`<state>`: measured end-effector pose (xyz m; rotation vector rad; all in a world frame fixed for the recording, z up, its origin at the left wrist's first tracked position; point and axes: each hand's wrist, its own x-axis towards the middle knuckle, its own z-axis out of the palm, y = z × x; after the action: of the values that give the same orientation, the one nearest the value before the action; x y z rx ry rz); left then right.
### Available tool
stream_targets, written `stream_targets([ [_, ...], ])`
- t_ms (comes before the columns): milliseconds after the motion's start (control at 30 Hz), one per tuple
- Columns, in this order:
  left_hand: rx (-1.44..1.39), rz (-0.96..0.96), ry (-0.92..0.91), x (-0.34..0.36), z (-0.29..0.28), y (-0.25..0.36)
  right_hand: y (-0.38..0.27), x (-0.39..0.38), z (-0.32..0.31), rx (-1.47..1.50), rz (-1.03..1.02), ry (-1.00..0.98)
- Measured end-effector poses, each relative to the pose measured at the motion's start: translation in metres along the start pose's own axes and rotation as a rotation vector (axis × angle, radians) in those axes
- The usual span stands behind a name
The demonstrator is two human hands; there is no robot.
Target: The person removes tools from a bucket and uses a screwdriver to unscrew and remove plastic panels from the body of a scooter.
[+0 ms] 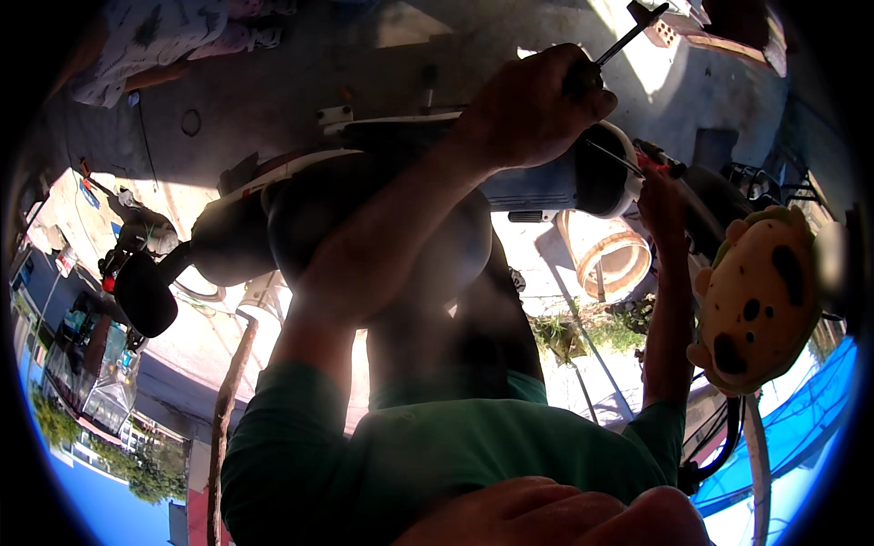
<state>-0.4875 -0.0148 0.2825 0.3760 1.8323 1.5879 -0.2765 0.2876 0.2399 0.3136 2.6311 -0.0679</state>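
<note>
My left hand (542, 107) is raised above a scooter-like vehicle, its fingers closed around the dark grip of a T-shaped tool (620, 43). The tool's metal shaft slants up to a short dark crossbar. To the right and lower, my right hand (662, 202) is closed in shadow at a red-and-black part (657, 156). From it a thin metal rod (614, 156) points left, in front of the vehicle's dark rounded end (603, 173). I cannot make out just how those fingers grip. The two hands are apart.
A yellow animal-faced thing (756, 305) stands close to my right arm. At the left is a black mirror (146, 296). A pale bucket (612, 259) lies behind the vehicle. Another person's patterned clothing (164, 41) shows at the upper left. A wooden pole (228, 409) stands at the lower left.
</note>
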Motion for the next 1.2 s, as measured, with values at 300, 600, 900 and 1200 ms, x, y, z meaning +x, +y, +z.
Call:
stream_targets([
  [300, 0.020, 0.012, 0.006, -0.001, -0.003, 0.006, -0.023, -0.008, -0.032, -0.407, 0.066, 0.095],
  [600, -0.935, -0.372, -0.027, 0.005, -0.004, 0.002, 0.003, -0.015, -0.005, 0.367, 0.351, -0.121],
  [900, -1.135, -0.458, 0.040, 0.010, -0.008, -0.013, -0.018, -0.014, -0.010, 0.395, 0.441, -0.069],
  [1200, -1.198, -0.591, 0.108, 0.011, -0.010, -0.007, -0.002, -0.024, 0.009, 0.327, 0.228, 0.135],
])
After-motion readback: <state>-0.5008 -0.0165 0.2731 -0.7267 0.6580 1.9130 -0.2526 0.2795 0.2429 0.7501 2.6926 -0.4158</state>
